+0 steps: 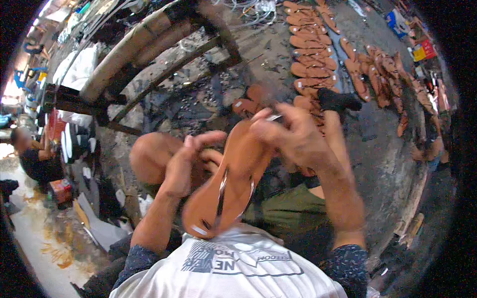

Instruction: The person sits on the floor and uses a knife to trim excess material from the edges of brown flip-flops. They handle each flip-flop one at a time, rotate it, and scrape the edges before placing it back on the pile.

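Note:
A brown flip-flop sandal with dark, shiny-edged straps is held tilted in front of my chest. My right hand grips its far end between thumb and fingers. A small shiny metal piece shows at those fingers; its kind cannot be made out. Beside the sandal's left edge is my left hand, its fingers apart and somewhat blurred, with nothing visible in them. Just beyond the sandal, more brown sandals lie on the ground, partly blurred.
Rows of brown sandals cover the ground ahead to the right. A wooden frame stands at the far left. My knee is beside my left hand. Another person sits at the left edge, near a red box.

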`<state>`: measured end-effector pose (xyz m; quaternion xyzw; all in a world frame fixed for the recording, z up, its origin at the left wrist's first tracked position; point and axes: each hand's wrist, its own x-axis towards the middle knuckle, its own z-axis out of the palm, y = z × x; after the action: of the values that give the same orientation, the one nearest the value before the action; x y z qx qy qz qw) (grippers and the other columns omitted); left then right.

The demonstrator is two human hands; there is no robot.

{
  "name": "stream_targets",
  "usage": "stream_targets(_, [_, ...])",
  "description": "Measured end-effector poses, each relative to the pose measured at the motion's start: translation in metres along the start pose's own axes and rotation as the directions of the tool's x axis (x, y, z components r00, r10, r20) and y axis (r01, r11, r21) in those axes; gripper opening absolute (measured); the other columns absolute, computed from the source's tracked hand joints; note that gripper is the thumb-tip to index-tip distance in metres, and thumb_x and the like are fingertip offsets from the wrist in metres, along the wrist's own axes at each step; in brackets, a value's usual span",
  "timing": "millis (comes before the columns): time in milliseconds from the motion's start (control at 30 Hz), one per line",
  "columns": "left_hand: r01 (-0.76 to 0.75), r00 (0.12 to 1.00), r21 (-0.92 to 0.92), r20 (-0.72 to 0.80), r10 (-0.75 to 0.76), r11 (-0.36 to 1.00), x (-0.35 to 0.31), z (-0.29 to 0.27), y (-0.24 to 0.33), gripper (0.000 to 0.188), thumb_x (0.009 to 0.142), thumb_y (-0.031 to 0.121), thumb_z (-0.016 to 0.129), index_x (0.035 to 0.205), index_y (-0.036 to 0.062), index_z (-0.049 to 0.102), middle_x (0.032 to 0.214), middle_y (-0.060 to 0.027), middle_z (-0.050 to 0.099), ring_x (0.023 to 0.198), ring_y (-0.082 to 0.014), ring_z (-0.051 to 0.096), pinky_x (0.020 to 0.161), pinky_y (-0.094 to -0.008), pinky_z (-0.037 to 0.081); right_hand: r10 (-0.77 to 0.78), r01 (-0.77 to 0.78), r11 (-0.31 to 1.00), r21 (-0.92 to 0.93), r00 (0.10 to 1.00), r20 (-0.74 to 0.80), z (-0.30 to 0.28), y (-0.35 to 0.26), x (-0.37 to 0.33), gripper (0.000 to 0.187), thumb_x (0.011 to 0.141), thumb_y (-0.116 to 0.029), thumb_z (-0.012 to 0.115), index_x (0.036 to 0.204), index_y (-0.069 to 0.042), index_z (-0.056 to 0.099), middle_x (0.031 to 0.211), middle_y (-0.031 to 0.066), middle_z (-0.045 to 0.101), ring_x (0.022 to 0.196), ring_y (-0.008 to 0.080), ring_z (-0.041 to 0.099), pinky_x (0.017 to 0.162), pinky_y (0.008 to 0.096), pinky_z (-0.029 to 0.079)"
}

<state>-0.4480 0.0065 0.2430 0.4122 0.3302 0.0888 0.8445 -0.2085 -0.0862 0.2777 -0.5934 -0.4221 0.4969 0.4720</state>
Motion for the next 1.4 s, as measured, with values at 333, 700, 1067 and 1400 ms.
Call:
stream_targets(333, [-0.419,0.811,-0.326,-0.554,0.188,0.848,0.048,0.061,-0.033,0.041,0.09,0.041,0.074,0.117,0.0135,0.061,0.111,0.0033,0.066,0.104,-0.0146,0.064,0.085,-0.0367,0.055,-0.185,0.109,0.973,-0.205,0.9,-0.396,0.063,0.086,-0.051,0.031,0.093,-0.023,0.07,0.113,-0.003,0.058,0.087,0.0079,0.062,0.069,0.017,0.061,0.063,0.0296,0.05])
stream_targets(700, [-0.424,0.8,-0.296,-0.565,0.201,0.856,0.041,0.038,-0.064,0.047,0.094,0.042,0.067,0.133,0.0173,0.058,0.127,0.0008,0.062,0.117,-0.0186,0.059,0.102,-0.0392,0.048,-0.295,0.023,0.827,-0.562,0.869,-0.398,0.073,0.115,-0.041,0.03,0.082,-0.003,0.068,0.11,-0.006,0.061,0.09,0.0168,0.063,0.079,0.0352,0.066,0.065,0.0417,0.053])
stream_targets(1067, [-0.243,0.827,-0.074,-0.537,0.167,0.967,0.002,0.012,-0.08,0.046,0.087,0.046,0.069,0.117,0.0132,0.06,0.096,-0.0015,0.065,0.08,-0.0169,0.066,0.072,-0.0349,0.056,-0.151,0.179,0.9,-0.397,0.983,0.101,0.063,0.073,-0.001,0.028,0.086,-0.015,0.068,0.11,-0.003,0.061,0.094,0.0185,0.068,0.089,0.04,0.066,0.078,0.0448,0.053])
stream_targets(1400, [-0.252,0.834,-0.155,-0.536,0.133,0.955,-0.007,0.014,-0.071,0.051,0.093,0.046,0.064,0.128,0.0114,0.055,0.105,-0.0022,0.065,0.094,-0.0176,0.065,0.082,-0.0342,0.055,-0.35,0.225,0.805,-0.549,0.927,-0.134,0.102,0.101,0.044,0.028,0.085,-0.017,0.066,0.111,-0.012,0.057,0.093,0.0159,0.063,0.083,0.0395,0.066,0.067,0.0503,0.054])
